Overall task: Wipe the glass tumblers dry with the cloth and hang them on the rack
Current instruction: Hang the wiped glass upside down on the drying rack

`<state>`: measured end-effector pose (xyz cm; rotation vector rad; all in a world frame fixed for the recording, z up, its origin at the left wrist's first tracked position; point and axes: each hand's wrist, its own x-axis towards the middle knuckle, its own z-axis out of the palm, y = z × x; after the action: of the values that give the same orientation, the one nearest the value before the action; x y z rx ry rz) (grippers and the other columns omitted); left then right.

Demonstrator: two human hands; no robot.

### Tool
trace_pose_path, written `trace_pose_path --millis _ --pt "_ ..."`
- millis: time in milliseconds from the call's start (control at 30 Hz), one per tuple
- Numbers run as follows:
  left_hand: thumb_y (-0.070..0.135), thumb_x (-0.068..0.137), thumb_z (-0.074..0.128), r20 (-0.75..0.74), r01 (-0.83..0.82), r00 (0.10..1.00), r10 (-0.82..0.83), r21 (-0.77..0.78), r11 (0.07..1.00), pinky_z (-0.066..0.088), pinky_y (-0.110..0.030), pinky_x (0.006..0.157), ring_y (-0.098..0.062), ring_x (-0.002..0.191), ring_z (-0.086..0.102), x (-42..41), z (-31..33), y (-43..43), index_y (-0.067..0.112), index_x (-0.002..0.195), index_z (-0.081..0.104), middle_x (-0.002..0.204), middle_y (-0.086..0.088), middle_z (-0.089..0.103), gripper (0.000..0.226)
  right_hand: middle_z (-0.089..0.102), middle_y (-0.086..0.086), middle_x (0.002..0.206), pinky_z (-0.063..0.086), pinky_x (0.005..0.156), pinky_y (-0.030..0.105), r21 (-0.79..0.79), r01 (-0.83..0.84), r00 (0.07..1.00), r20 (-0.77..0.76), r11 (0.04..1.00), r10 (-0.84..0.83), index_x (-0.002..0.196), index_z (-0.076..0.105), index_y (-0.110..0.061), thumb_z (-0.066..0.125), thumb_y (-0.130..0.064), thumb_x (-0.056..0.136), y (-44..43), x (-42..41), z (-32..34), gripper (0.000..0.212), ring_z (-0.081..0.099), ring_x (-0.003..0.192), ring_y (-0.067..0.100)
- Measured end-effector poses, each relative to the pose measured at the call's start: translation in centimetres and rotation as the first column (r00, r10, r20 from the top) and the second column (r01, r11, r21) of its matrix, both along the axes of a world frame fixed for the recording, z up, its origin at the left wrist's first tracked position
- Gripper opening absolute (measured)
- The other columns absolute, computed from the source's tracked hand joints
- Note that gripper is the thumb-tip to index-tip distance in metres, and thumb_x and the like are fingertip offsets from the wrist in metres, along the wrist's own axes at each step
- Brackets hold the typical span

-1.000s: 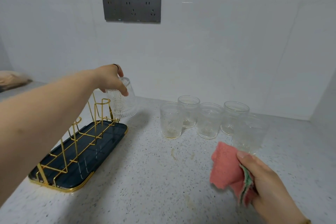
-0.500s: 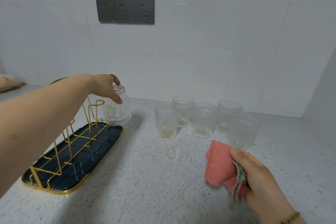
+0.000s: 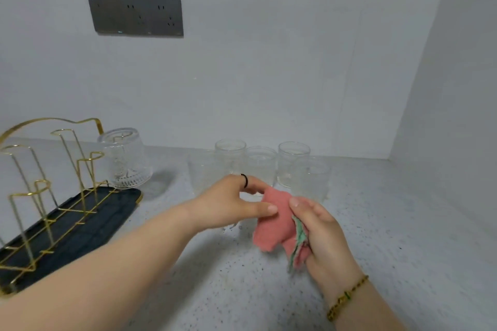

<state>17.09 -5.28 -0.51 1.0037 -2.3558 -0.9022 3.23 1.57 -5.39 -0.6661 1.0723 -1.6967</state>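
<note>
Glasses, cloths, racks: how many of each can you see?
Glasses: 6, one upside down on the rack, five upright on the counter.
Cloths: 1, pink, in the right hand.
Racks: 1, gold wire on a dark tray.
Total: 8

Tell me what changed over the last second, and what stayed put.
The left hand let go of the upside-down tumbler, leaving it hung on the far prong of the gold rack, and swung right to the pink cloth, thumb touching it. The right hand kept its grip on the cloth. The five upright tumblers on the counter stayed where they were.
</note>
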Motion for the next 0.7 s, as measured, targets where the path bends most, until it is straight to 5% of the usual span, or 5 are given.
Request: trace_pose_path --millis 167,300,400,500,700 --pt "0.011 0.075 0.072 -0.260 -0.074 0.962 0.085 0.053 0.996 0.033 0.008 0.068 0.014 0.082 0.053 -1.1 -0.8 0.0 0.023 0.068 0.060 0.093 0.013 0.060 0.018 0.065 0.009 0.069 0.054 0.055 0.028 -0.033 0.016 0.999 -0.045 0.999 -0.017 0.076 0.059 -0.009 0.060 -0.009 0.081 0.0 -0.1 0.1 0.004 0.063 0.058 0.016" --pt "0.005 0.077 0.068 -0.346 -0.059 0.936 0.060 0.014 0.998 0.038 -0.006 0.082 0.011 0.079 0.056 -0.9 -0.3 0.2 0.020 0.065 0.058 0.089 0.016 0.061 0.022 0.064 0.005 0.070 0.049 0.058 0.020 -0.028 0.013 0.922 -0.387 1.000 -0.023 0.073 0.061 -0.011 0.064 -0.016 0.079 0.3 -0.3 0.4 0.009 0.060 0.063 0.012" --pt "0.006 0.079 0.065 -0.366 -0.045 0.930 0.035 -0.019 0.999 0.044 -0.009 0.067 0.011 0.064 0.057 -0.7 0.3 0.3 0.021 0.068 0.058 0.071 0.014 0.064 0.021 0.066 0.003 0.073 0.048 0.067 0.024 -0.018 0.023 0.771 -0.636 1.000 -0.030 0.076 0.065 -0.005 0.066 -0.027 0.077 0.6 -0.9 0.6 0.022 0.061 0.071 0.014" --pt "0.007 0.081 0.063 -0.394 -0.027 0.919 0.021 -0.008 1.000 0.045 -0.015 0.059 0.004 0.057 0.056 -0.7 0.7 0.5 0.023 0.071 0.057 0.057 0.013 0.064 0.020 0.065 -0.006 0.078 0.049 0.077 0.022 -0.105 0.061 0.761 -0.639 0.993 -0.114 0.075 0.063 -0.020 0.066 -0.023 0.077 0.9 -0.9 1.2 0.005 0.061 0.077 0.007" --pt "0.013 0.083 0.064 -0.445 0.007 0.896 -0.004 0.005 1.000 0.046 -0.020 0.060 -0.006 0.063 0.058 -1.3 1.1 0.5 0.024 0.075 0.059 0.066 0.007 0.064 0.014 0.060 -0.014 0.092 0.043 0.085 0.015 -0.142 -0.032 0.644 -0.760 0.989 -0.088 0.089 0.056 -0.028 0.071 -0.020 0.073 0.8 -1.6 2.6 0.024 0.057 0.091 0.002"
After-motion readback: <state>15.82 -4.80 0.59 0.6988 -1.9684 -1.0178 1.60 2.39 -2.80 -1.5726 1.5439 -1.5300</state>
